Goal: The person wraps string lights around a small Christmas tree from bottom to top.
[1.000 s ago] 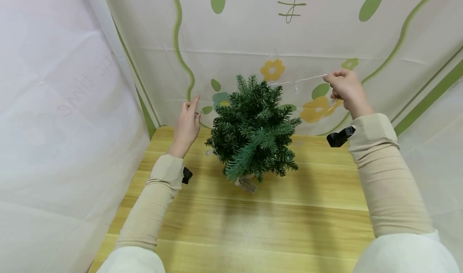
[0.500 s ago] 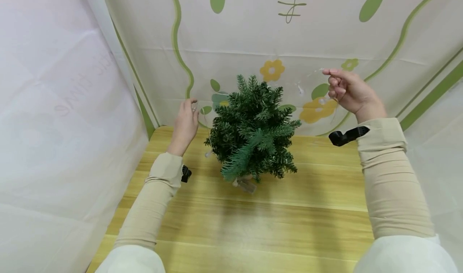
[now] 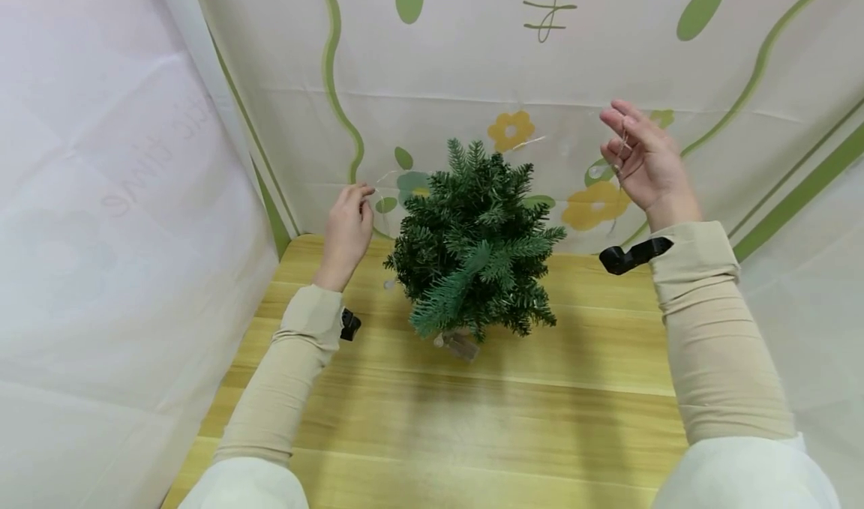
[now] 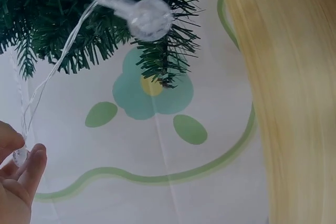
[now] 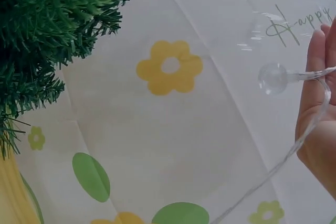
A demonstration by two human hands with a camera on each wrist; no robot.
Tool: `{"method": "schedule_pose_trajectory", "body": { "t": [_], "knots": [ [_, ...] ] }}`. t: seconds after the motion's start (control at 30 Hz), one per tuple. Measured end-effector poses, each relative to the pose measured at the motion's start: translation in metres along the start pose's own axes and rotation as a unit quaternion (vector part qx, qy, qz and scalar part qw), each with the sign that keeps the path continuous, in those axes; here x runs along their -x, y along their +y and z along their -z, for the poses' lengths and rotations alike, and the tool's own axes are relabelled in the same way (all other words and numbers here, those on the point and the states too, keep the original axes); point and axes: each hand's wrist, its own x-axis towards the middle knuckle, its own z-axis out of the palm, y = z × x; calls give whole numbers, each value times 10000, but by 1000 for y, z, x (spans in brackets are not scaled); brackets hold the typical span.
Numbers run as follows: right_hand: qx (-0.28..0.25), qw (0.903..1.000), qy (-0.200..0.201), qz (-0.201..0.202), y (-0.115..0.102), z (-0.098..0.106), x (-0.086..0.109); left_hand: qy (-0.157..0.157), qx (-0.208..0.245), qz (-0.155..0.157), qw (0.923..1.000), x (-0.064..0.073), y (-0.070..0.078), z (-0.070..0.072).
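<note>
A small artificial Christmas tree (image 3: pixel 475 247) stands on the wooden table (image 3: pixel 540 419). Clear string lights with round bulbs run around its back. Left of the tree, my left hand (image 3: pixel 347 228) pinches the strand by a small bulb (image 4: pixel 20 157), seen in the left wrist view. Another bulb (image 4: pixel 151 19) hangs close against the branches there. My right hand (image 3: pixel 648 164) is raised to the right of the tree, palm turned inward, with the wire held across its fingers. One bulb (image 5: pixel 273 78) sticks out beside those fingers. Behind the tree the wire is blurred and partly hidden.
A printed cloth backdrop (image 3: pixel 439 67) with flowers and leaves rises behind the table. White fabric (image 3: pixel 88 232) closes off the left side, and another panel stands at the right. The tree's wrapped base (image 3: pixel 460 344) shows at its front.
My right hand has turned, its palm now facing inward and its fingers higher and more extended. The wire beside it has slackened. My left hand's fingers have bent down a little; the tree stays put.
</note>
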Motion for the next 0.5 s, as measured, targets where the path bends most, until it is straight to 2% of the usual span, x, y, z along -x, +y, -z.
{"method": "schedule_pose_trajectory", "body": {
  "t": [0.13, 0.23, 0.3, 0.37, 0.5],
  "knots": [
    [221, 9995, 68, -228, 2, 3, -7, -64, -232, 54, 9997, 4, 3, -2],
    [709, 9969, 111, -321, 4, 6, -11, -235, -391, 120, 9989, 8, 6, -2],
    [1244, 9913, 151, -402, 6, 8, -12, -371, -446, 183, 9981, 11, 9, -2],
    [1879, 9807, 180, -515, 7, 11, -13, -510, -517, 241, 9971, 13, 12, -2],
    [3152, 9456, 170, -787, 7, 17, -15, -749, -727, 262, 9942, 19, 16, -3]
  ]
}}
